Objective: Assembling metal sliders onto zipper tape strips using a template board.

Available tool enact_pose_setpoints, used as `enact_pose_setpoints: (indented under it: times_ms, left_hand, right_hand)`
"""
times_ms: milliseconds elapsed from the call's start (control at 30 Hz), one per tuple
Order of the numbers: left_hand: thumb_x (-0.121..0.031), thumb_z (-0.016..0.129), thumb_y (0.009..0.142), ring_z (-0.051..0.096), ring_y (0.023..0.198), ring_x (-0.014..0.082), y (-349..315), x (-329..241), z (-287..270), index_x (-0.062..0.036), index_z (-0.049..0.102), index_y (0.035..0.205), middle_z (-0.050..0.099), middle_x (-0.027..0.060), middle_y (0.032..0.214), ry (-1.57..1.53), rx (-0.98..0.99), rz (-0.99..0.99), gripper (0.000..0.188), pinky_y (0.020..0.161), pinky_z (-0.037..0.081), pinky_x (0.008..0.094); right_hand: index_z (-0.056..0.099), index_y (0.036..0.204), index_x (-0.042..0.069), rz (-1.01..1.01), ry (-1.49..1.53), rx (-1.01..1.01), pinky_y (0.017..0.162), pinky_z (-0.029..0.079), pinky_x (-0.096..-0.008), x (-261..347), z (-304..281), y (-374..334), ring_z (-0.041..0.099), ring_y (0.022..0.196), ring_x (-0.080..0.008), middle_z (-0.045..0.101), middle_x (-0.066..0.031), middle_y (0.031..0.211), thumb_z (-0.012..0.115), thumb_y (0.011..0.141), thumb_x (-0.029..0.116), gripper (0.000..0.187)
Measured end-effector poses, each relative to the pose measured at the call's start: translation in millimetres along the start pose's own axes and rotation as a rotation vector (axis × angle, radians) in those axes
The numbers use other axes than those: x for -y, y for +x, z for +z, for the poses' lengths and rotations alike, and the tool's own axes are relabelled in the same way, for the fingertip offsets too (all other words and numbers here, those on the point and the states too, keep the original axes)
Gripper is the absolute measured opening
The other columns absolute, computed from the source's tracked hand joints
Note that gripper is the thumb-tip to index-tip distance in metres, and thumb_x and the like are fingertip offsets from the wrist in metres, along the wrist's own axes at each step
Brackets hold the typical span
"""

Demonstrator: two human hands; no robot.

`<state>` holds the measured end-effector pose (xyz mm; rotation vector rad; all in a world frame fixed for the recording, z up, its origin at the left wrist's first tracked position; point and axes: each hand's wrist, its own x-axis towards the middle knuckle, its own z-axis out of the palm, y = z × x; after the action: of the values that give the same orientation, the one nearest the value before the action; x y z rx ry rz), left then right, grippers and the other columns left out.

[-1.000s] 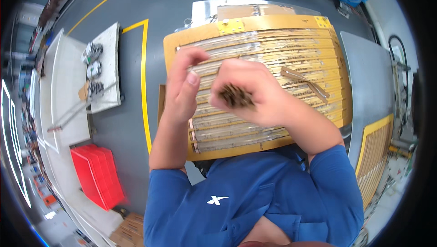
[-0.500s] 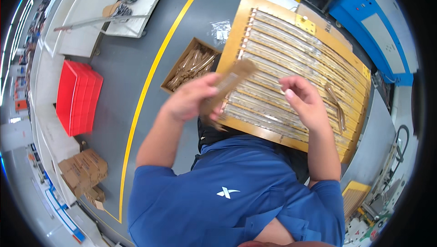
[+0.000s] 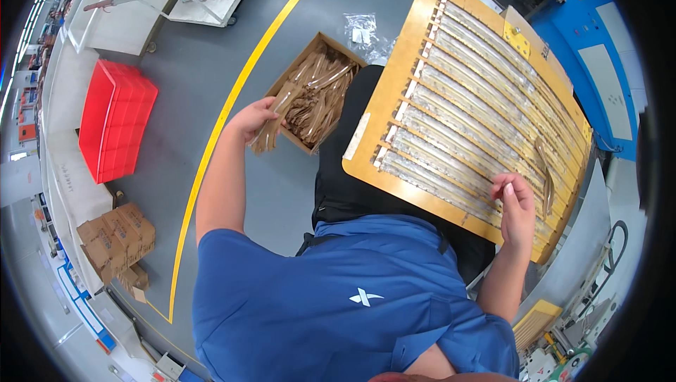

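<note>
My left hand (image 3: 255, 119) is closed on a bundle of flat brown strips (image 3: 270, 130), held at the left edge of an open cardboard box (image 3: 287, 144). More brown strips (image 3: 320, 100) lie tangled in that box. Over the lower right part of a yellow slotted board (image 3: 373, 160), my right hand (image 3: 517, 207) is closed, thumb and fingers pinched together. What lies between those fingertips, if anything, is too small to make out. Long clear strips (image 3: 451, 114) fill the board's slots in rows. A few loose brown strips (image 3: 545, 174) rest on the board beside my right hand.
The board slants across my lap. Clear plastic bags (image 3: 360, 33) lie on the floor beyond the box. At left are a red bin (image 3: 118, 121), stacked cartons (image 3: 116, 241) and a white table (image 3: 211, 5). A blue machine (image 3: 605, 58) stands at the far right.
My left hand has moved left from the board to the box with the brown strips. My right hand has shifted right and nearer me, its fingers now pinched. The view has shifted.
</note>
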<state>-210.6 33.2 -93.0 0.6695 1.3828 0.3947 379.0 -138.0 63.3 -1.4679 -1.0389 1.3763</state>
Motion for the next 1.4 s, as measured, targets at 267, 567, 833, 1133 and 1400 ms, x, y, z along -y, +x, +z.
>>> enact_pose_setpoints:
  times_ms: [267, 567, 833, 1133, 1400]
  left_hand:
    - [-0.033, 0.067, 0.103, 0.071, 0.119, 0.0301, 100.2, -34.7, 3.9, 0.0013, 0.065, 0.14, 0.072, 0.0223, 0.133, 1.054, -0.71, 0.278, 0.05, 0.108, 0.052, 0.0384]
    - [-0.027, 0.056, 0.113, 0.061, 0.085, 0.0069, -14.6, -59.5, 143.0, -0.0042, 0.067, 0.134, 0.065, -0.0015, 0.098, 0.15, -0.106, 0.558, 0.033, 0.074, 0.05, 0.0218]
    - [-0.016, 0.05, 0.113, 0.061, 0.127, 0.0206, -79.8, -45.0, 227.5, -0.0007, 0.045, 0.154, 0.061, 0.0135, 0.143, 0.079, 0.07, 0.553, 0.044, 0.109, 0.049, 0.0353]
    - [-0.012, 0.076, 0.092, 0.061, 0.113, 0.033, -137.3, -52.2, 262.5, -0.0005, 0.058, 0.143, 0.066, 0.0162, 0.117, 0.957, -0.442, 1.141, 0.055, 0.104, 0.048, 0.0415]
    - [-0.01, 0.083, 0.085, 0.061, 0.08, 0.0288, -186.4, -31.7, 275.4, -0.0053, 0.071, 0.09, 0.067, 0.0076, 0.083, 0.777, 0.234, 0.992, 0.013, 0.078, 0.046, 0.0387]
  right_hand:
    - [0.07, 0.117, 0.001, -0.026, -0.185, -0.231, 0.082, 0.047, -0.0273, -17.6, -55.8, -57.9, 0.059, 0.089, -0.0109, 0.066, 0.0001, 0.097, 0.06, 0.109, 0.02, 0.022]
    - [0.07, 0.129, 0.004, -0.031, -0.968, -0.803, 0.107, 0.051, -0.0421, -51.4, -105.1, -77.6, 0.065, 0.124, -0.035, 0.07, -0.0174, 0.13, 0.08, 0.09, 0.019, 0.043]
    - [0.071, 0.121, 0.003, -0.379, -1.129, -0.739, 0.101, 0.052, -0.047, -32.1, -99.2, -13.4, 0.064, 0.114, -0.0396, 0.071, -0.0177, 0.118, 0.077, 0.093, 0.022, 0.034]
    - [0.07, 0.098, 0.001, -0.098, -0.557, -0.184, 0.07, 0.055, -0.0453, 30.4, -26.7, -24.7, 0.069, 0.078, -0.0375, 0.071, -0.0166, 0.088, 0.071, 0.097, 0.017, 0.016]
    - [0.065, 0.092, 0.007, -0.322, -0.536, 0.329, 0.063, 0.055, -0.0458, 32.1, 71.6, -51.5, 0.068, 0.073, -0.0375, 0.067, -0.0128, 0.078, 0.07, 0.098, 0.018, 0.013]
